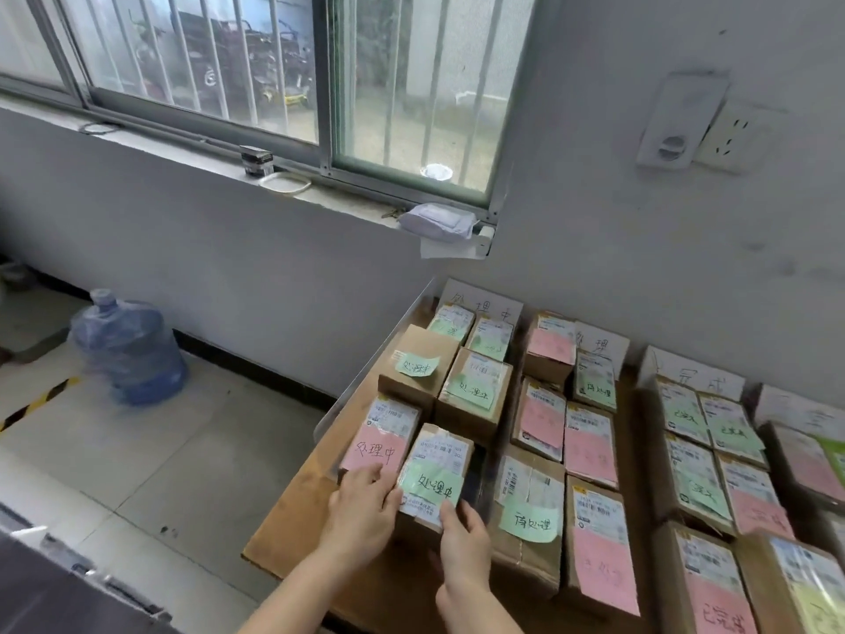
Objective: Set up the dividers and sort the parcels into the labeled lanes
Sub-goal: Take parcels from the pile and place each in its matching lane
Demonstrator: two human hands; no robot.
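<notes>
**Sorting, leftmost lane.** You are holding the green-noted parcel [434,478] between both hands in the lane that is running along the left edge of the worktop [292,528], in the row closest to its near edge. Your left hand [366,501] is curling its fingers over the parcel's left side, and its thumb is lying toward the pink-noted parcel [379,441], which is sitting right against it on the left. Your right hand [462,537] is gripping the parcel's near right corner, with the thumb pressing the top face and the fingers wrapping the right side. It cannot be told whether the parcel is resting on the worktop or hanging just clear of it. Beyond it, four more parcels are filling the same lane up to a white lane card [480,304], which is standing at the far edge. A clear panel [334,404] is standing along the left edge. More rows of noted parcels are lying to the right.
</notes>
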